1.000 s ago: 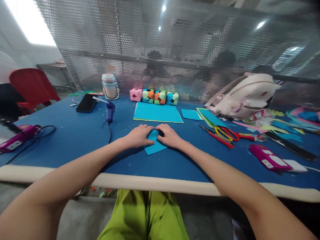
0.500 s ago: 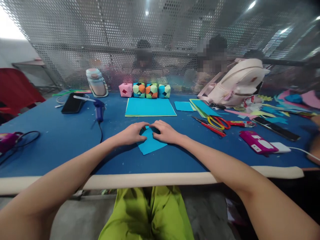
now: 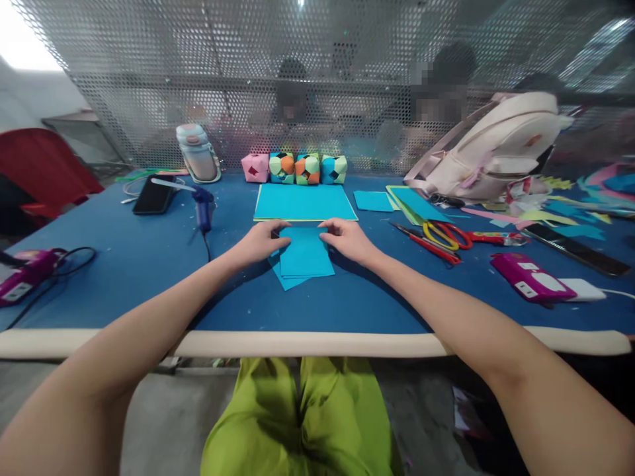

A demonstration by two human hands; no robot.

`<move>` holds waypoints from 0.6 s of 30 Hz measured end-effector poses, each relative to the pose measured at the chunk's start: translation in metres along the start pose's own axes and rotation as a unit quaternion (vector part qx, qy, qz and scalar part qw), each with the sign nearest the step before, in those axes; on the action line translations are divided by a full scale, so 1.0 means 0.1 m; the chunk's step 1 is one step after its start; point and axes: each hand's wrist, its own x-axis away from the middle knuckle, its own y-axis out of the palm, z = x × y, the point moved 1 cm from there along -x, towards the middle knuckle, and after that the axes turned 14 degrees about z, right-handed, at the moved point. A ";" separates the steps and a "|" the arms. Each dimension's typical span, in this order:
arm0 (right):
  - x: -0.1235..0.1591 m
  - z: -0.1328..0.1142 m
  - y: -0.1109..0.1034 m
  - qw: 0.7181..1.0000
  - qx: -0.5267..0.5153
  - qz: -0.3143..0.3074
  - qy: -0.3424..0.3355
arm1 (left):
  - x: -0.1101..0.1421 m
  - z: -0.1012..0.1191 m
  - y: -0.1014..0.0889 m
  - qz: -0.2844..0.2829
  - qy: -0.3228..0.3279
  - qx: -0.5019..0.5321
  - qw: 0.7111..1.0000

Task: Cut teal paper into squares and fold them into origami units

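Note:
A square of blue paper (image 3: pixel 306 254) is held between my two hands, above the near middle of the table. My left hand (image 3: pixel 262 242) pinches its upper left edge between thumb and fingers. On the opposite side, my right hand (image 3: pixel 350 240) grips the upper right edge the same way. Beneath this square lies more blue paper (image 3: pixel 288 283), turned at an angle, with only its lower left corner showing. Just beyond my hands is a stack of larger blue sheets (image 3: pixel 305 202) with a yellowish edge.
Several folded paper cubes (image 3: pixel 306 169) line the back. Left are a glue gun (image 3: pixel 202 210), phone (image 3: pixel 153 196) and bottle (image 3: pixel 196 152). Right lie smaller blue sheets (image 3: pixel 373 201), scissors (image 3: pixel 446 236), a purple power strip (image 3: pixel 520 276), a backpack (image 3: pixel 501 149) and paper scraps.
My hands have moved apart, to the two sides of the blue paper. The upper square now sits straighter over the angled piece below. The camera view has shifted slightly.

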 end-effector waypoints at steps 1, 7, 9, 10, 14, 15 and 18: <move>0.00 0.00 0.01 1.000 -0.017 0.013 0.013 | 0.00 0.01 0.00 0.000 -0.011 0.012 1.000; 0.00 0.01 0.04 0.989 -0.096 0.084 0.070 | 0.02 -0.02 0.01 -0.007 -0.128 0.147 0.981; -0.01 0.02 0.03 0.986 -0.106 0.099 0.079 | 0.03 -0.01 0.02 -0.009 -0.145 0.168 0.975; -0.02 0.02 0.02 0.986 -0.108 0.102 0.082 | 0.03 0.00 0.02 -0.014 -0.143 0.174 0.974; -0.04 0.03 -0.01 0.991 -0.088 0.075 0.071 | 0.01 0.05 -0.03 0.007 -0.145 0.197 0.970; -0.04 0.02 -0.01 0.994 -0.071 0.059 0.062 | -0.01 0.05 -0.06 0.029 -0.155 0.206 0.966; 0.01 -0.02 0.01 1.000 0.008 -0.008 0.015 | -0.09 -0.02 -0.16 0.088 -0.174 0.233 0.953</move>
